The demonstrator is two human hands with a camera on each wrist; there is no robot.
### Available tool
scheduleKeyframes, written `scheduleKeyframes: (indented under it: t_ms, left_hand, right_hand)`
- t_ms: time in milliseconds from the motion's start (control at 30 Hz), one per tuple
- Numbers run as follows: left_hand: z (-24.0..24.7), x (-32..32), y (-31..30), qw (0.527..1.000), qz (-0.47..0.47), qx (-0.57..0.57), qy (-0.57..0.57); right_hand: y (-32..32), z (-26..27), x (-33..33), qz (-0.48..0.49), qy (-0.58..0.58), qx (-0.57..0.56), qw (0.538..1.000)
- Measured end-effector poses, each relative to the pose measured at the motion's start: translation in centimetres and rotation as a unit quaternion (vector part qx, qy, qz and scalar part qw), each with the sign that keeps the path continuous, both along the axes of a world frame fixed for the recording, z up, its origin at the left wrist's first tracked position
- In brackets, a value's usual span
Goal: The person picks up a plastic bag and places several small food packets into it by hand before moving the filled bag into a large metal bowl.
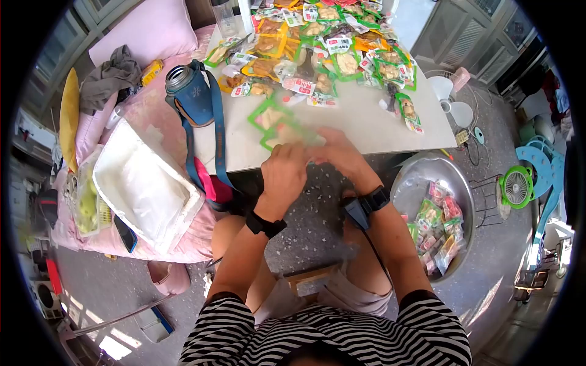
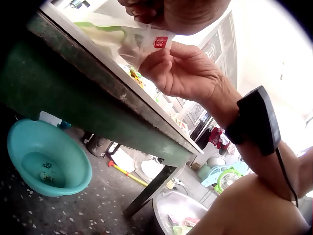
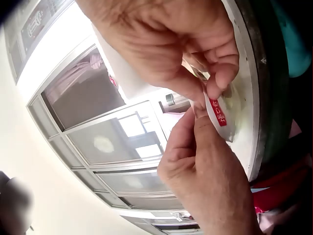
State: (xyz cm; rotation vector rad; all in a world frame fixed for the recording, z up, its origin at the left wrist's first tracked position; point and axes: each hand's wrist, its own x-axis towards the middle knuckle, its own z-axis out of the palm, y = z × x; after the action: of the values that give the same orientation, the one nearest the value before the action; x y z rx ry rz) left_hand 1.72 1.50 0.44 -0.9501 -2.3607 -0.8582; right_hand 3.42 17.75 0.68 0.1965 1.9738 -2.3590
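A clear snack packet with a green border [image 1: 287,133], blurred in the head view, is held up over the front edge of the table. My left hand [image 1: 285,169] pinches its near edge between thumb and finger. Close beside it, my right hand [image 1: 339,154] pinches the same edge. In the right wrist view, both thumbs meet at the edge of the packet [image 3: 220,117], by a small red label. The left wrist view shows the packet [image 2: 110,36] hanging out past the fingers, with pale contents inside.
Many sealed snack packets [image 1: 345,61] cover the table's far half. One packet [image 1: 409,113] lies apart at right. A blue flask [image 1: 195,94] with a strap stands at left, near a white foam box [image 1: 146,183]. A metal basin [image 1: 403,183] holding packets sits on the floor at right.
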Motion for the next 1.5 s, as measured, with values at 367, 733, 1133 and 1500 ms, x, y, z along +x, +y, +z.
scheduleKeyframes:
  t_ms: [367, 733, 1133, 1500]
  left_hand:
    - [0.2, 0.5, 0.1, 1.000, -0.013, -0.018, -0.022]
    - [-0.3, -0.2, 0.2, 1.000, -0.001, -0.002, 0.007]
    - [0.0, -0.9, -0.5, 0.999, 0.015, 0.015, 0.030]
    - [0.0, -0.9, -0.3, 1.000, 0.016, -0.006, 0.018]
  right_hand:
    - [-1.6, -0.5, 0.6, -0.046, -0.021, 0.038, 0.998]
    - [-3.8, -2.7, -2.1, -0.044, -0.023, -0.027, 0.998]
    - [-4.8, -4.4, -4.0, -0.019, -0.084, -0.222, 0.971]
    - [-1.2, 0.0, -0.4, 0.078, -0.050, 0.095, 0.991]
